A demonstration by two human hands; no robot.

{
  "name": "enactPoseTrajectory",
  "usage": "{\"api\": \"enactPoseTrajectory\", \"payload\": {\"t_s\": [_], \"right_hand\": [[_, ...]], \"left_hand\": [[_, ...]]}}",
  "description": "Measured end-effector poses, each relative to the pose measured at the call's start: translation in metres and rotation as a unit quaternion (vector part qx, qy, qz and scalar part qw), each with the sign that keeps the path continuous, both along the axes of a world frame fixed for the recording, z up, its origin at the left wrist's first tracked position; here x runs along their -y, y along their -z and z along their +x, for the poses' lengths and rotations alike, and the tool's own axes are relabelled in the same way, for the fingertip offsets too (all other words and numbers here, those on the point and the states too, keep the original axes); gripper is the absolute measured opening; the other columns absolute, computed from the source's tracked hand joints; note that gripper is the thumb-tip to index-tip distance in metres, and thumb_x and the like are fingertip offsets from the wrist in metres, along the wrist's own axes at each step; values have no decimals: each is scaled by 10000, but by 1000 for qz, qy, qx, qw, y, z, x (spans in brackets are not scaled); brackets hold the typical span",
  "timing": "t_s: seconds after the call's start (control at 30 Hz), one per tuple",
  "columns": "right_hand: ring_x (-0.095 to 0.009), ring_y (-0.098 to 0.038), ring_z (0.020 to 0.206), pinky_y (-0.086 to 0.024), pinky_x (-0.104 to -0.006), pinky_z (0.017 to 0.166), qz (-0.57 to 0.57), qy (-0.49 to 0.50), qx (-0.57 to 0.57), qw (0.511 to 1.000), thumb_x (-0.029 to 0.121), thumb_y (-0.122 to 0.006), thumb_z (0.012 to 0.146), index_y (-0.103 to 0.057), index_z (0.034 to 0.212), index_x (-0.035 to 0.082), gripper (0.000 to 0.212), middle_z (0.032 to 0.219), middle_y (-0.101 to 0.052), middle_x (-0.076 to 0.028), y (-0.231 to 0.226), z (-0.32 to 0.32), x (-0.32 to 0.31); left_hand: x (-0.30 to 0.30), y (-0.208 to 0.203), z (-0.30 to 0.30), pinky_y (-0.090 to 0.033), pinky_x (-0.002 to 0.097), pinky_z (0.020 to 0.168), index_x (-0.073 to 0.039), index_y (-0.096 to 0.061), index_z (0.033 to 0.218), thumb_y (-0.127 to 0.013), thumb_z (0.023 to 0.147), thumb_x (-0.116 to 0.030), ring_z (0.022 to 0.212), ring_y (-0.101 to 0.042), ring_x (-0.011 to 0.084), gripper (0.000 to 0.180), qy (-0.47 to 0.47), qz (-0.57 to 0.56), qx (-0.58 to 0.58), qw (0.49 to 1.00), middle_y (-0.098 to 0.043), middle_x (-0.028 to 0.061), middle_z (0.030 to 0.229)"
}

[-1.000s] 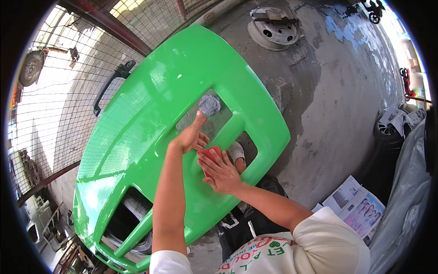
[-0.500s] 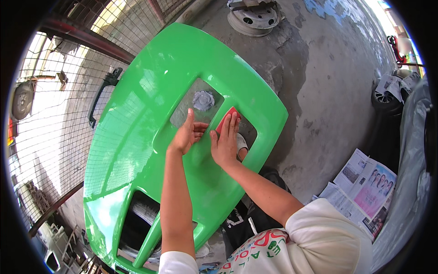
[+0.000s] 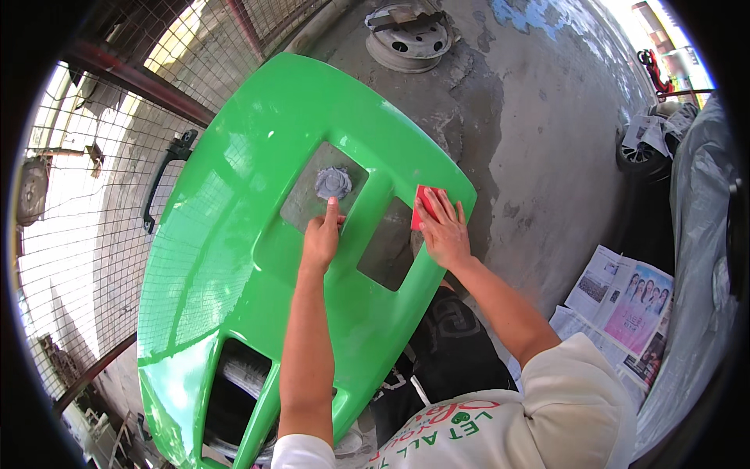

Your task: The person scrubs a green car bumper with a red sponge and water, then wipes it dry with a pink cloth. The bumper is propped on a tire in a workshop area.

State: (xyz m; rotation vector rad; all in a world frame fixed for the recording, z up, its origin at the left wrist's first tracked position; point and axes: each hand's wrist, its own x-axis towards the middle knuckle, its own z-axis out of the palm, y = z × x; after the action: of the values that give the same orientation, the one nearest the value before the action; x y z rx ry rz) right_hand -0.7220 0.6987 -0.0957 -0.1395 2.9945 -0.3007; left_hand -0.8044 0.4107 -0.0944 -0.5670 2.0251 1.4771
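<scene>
A large glossy green car bumper (image 3: 226,258) with several cut-out openings fills the middle of the view. My right hand (image 3: 445,234) lies over a red sanding pad (image 3: 426,205), pressing it flat on the bumper's right edge beside the right opening. My left hand (image 3: 319,242) is by the lower edge of the other opening, thumb up and apart, fingers half curled and partly hidden. Nothing shows in it. Through that opening a grey, flower-shaped lump (image 3: 333,183) is seen on the floor, just beyond my left thumb.
A wheel rim (image 3: 408,43) lies on the concrete floor beyond the bumper. At left stands a wire mesh fence (image 3: 70,234), with a dark handle-like part (image 3: 162,180) beside it. Newspapers (image 3: 617,305) and grey plastic sheeting (image 3: 695,273) lie at right, near a tyre (image 3: 644,160).
My right hand has slid the red pad right, from the bar between the openings to the bumper's outer edge. My left hand has turned, its fingers curling in more. The view has shifted slightly.
</scene>
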Motion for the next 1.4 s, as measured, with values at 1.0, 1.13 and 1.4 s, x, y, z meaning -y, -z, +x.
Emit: {"api": "enactPoseTrajectory", "payload": {"t_s": [1.0,1.13,1.4], "right_hand": [[-358,-721,1050,-583,-459,885,-290,16,202,935,709,-622,901,-644,1213,1,773,1142,-716,-211,17,-401,-7],[-368,-734,824,-565,-476,769,-357,33,231,904,658,-618,945,-675,887,16,648,821,-733,-181,35,-253,-79],[-421,-690,1083,-541,-481,922,-377,268,60,885,473,-540,1038,-556,1354,-51,612,1158,-698,-262,57,-48,-155]], "left_hand": [[-101,-27,-6,-363,363,538,84,-680,709,-648,979,-554,529,-438,142,693,-187,-378,-178,889,-480,62,522],[-96,-19,8,-354,376,531,83,-663,676,-646,975,-566,518,-433,153,715,-246,-371,-172,879,-464,60,506],[-98,-24,8,-457,360,611,73,-688,744,-667,980,-503,589,-559,184,623,-186,-384,-160,890,-593,103,585]]}}
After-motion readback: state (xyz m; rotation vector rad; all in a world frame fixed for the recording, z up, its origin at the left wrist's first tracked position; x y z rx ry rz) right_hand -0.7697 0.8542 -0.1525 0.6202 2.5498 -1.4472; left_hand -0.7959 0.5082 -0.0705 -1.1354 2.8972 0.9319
